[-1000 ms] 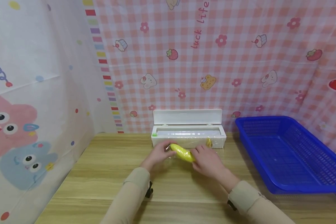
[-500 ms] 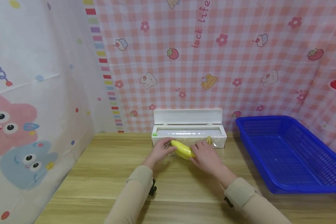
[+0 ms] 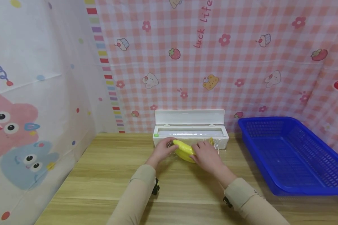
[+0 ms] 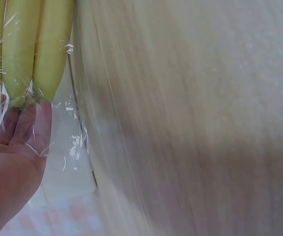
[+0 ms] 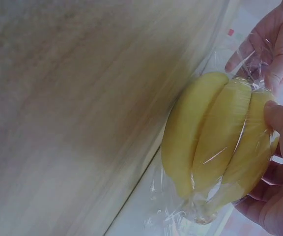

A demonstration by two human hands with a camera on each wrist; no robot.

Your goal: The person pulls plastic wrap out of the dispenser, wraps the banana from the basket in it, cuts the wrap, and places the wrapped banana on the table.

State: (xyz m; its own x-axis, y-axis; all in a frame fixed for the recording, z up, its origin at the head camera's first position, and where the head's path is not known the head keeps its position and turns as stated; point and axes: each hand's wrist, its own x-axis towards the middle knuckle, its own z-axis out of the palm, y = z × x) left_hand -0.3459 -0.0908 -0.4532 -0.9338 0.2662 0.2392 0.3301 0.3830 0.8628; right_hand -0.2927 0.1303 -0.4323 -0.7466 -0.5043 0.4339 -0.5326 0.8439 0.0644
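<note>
A bunch of yellow bananas (image 3: 183, 151) in clear cling film is held between my two hands, just in front of a white cling film box (image 3: 190, 117). My left hand (image 3: 164, 150) holds its left end; in the left wrist view, those fingers (image 4: 42, 123) touch the banana tips under crinkled film (image 4: 75, 142). At the other end, my right hand (image 3: 207, 157) grips the bunch, the thumb (image 5: 281, 118) across the near side and fingers behind it. Loose film hangs around the stem end in the right wrist view. The box's lid stands raised, with the film roll inside.
On the right of the wooden table (image 3: 107, 184) sits a blue plastic basket (image 3: 270, 162). A small green slider (image 3: 156, 135) is on the box's left front edge. Behind the table hangs a pink checked cloth (image 3: 191, 65).
Both hands have shifted slightly up and the bananas have turned, so more of their near side shows. The right forearm has moved a little left. The box and basket stay put.
</note>
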